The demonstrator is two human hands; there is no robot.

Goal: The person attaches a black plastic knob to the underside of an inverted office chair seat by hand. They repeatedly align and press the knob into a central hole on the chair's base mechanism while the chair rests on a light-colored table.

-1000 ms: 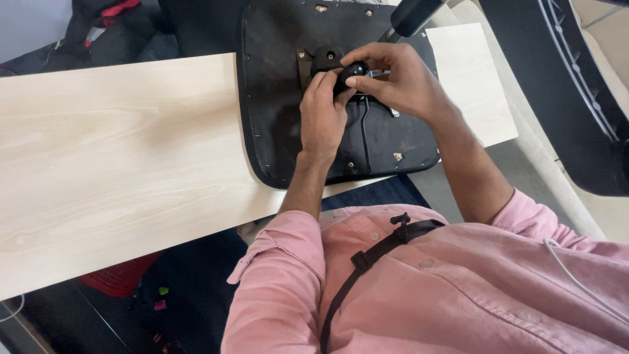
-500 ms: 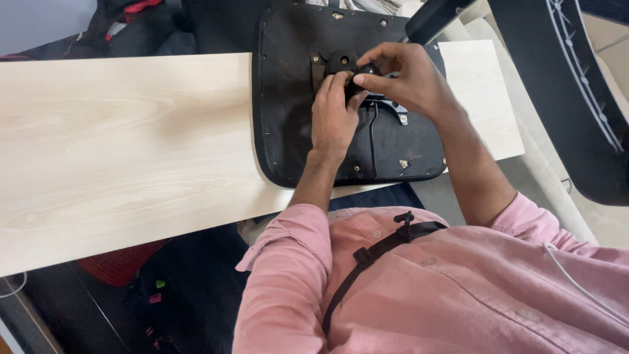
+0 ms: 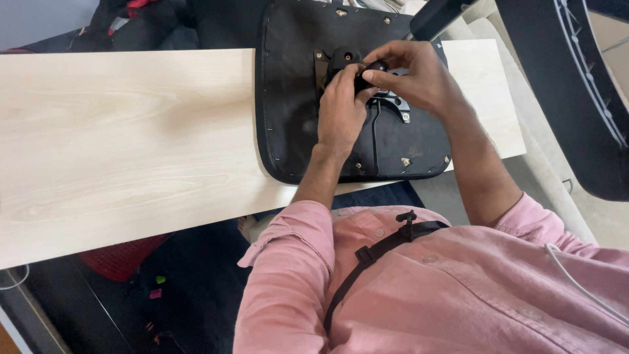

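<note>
An upturned black chair seat (image 3: 295, 98) lies on a pale wooden table (image 3: 131, 137), underside up, with screws around its edge. A black metal mechanism plate (image 3: 386, 108) sits at its middle. My left hand (image 3: 341, 111) rests on that plate with its fingers curled around a small black knob (image 3: 375, 67). My right hand (image 3: 419, 78) pinches the same knob from the right side. Both hands touch each other over the plate, and they hide most of it.
A black chair backrest with a mesh frame (image 3: 576, 85) stands at the right. A black arm piece (image 3: 439, 16) pokes in at the top. Under the table lies a red crate (image 3: 124, 259) on a dark floor. A dark bag (image 3: 131, 19) is behind the table.
The view has shifted down and right slightly. Both hands stay on the knob at the seat's mechanism, with small finger movements only.
</note>
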